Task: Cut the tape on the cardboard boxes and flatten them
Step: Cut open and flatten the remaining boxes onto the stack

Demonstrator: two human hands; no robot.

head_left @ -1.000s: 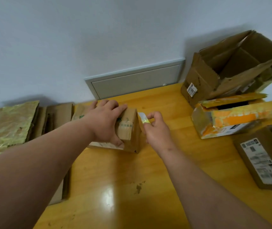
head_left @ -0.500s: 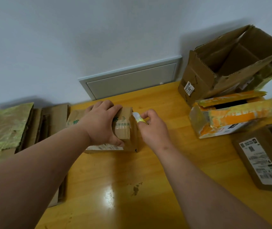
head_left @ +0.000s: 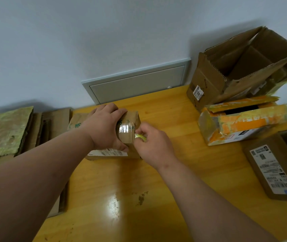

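A small brown cardboard box (head_left: 128, 135) with clear tape and green print lies on the yellow wooden floor (head_left: 183, 172) in the middle. My left hand (head_left: 104, 130) grips it from the top, fingers curled over its far edge. My right hand (head_left: 154, 145) is at the box's right end and pinches a small yellow-green cutter (head_left: 140, 136) against the taped seam. The blade is hidden by my fingers.
Flattened cardboard sheets (head_left: 8, 133) lie stacked at the left. An open brown box (head_left: 235, 70) stands at the back right, an orange-taped box (head_left: 240, 123) sits in front of it, and a labelled brown box (head_left: 275, 170) is at the right edge. A grey wall panel (head_left: 135, 82) is behind.
My right hand has dropped with the cutter from the box's top right corner to lower on its right end. My left hand keeps its grip on the box.
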